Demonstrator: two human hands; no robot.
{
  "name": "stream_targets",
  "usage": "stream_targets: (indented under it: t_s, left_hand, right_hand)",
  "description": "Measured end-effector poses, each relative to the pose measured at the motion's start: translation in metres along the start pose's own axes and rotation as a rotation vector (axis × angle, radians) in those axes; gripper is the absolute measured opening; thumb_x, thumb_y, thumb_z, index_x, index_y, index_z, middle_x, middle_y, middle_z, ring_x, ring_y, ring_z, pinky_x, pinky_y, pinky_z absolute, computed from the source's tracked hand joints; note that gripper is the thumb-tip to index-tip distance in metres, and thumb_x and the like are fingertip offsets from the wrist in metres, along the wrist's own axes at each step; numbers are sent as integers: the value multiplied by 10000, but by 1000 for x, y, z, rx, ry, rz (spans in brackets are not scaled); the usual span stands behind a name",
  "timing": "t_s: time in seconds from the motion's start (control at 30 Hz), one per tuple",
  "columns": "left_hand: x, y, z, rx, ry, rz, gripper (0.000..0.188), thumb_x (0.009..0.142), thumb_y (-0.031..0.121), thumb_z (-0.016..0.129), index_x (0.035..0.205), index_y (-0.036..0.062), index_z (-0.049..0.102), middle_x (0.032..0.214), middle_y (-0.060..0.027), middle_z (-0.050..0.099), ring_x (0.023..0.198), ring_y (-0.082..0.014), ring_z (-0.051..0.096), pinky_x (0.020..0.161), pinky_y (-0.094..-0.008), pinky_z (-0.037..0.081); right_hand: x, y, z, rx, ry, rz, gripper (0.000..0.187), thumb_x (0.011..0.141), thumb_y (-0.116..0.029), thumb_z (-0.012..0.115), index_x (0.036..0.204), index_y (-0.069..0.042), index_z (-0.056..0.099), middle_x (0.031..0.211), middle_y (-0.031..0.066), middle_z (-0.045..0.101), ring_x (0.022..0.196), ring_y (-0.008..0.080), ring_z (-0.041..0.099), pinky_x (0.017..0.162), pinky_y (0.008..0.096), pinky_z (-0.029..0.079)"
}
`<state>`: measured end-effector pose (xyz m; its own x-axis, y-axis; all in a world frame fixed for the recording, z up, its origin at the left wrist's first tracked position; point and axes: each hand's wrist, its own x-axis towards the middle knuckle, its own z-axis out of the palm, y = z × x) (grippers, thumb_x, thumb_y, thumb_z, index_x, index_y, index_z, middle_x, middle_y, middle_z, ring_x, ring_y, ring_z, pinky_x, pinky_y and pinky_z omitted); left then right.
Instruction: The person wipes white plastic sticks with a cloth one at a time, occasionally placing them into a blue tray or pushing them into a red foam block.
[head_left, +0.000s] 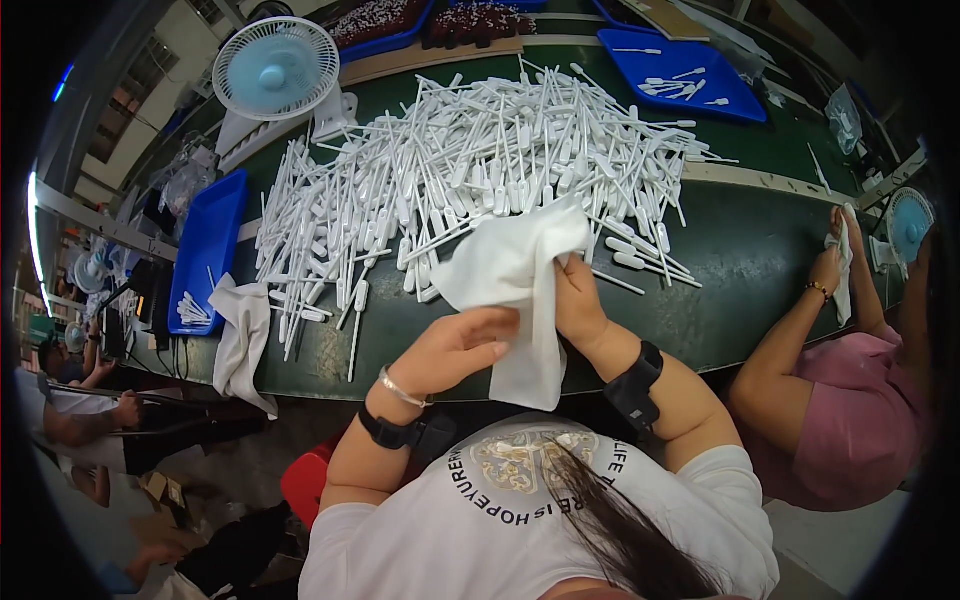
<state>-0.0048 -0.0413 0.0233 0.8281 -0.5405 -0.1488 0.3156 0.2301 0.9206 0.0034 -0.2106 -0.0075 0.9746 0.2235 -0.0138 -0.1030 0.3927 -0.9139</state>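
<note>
A white cloth (517, 262) hangs in front of me, draped over the near edge of a large heap of white plastic dropper pipettes (470, 150). My right hand (580, 305) is closed on the cloth's right side, its fingers partly hidden in the folds. My left hand (455, 350) is at the cloth's left side, thumb apart from the fingers, fingertips against the fabric. I see nothing gripped between them. Whether a pipette lies inside the cloth is hidden.
A second white cloth (240, 335) hangs over the table edge at left, beside a blue tray (212, 235) with some pipettes. Another blue tray (640, 62) stands far right. A fan (275, 70) is at the back left. At right, a co-worker's hands (828, 265) hold a cloth.
</note>
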Motion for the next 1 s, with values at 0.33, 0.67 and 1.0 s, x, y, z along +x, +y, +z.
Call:
stream_targets:
  t_s: [0.33,0.67,1.0]
  left_hand:
    - [18,25,-15,54,261,229,196,873,165,459,879,-5,558,582,10,484,452,-39,390,404,-166,302]
    - [9,12,-18,-173,455,460,219,872,204,473,810,7,544,537,1,461,410,-61,390,383,-179,311]
    - [16,-3,6,183,438,438,185,864,188,491,791,24,537,542,1,473,417,-61,414,385,-186,334]
  right_hand:
    - [-7,-7,17,-533,-225,-204,291,899,-222,404,1079,-13,497,885,27,574,808,90,536,707,240,428]
    - [3,-2,1,29,-106,200,288,888,-178,426,1107,2,475,996,51,549,872,105,518,771,247,417]
    - [0,5,-4,-581,-337,-102,259,876,-157,437,1077,-1,484,956,18,543,811,92,497,737,237,409]
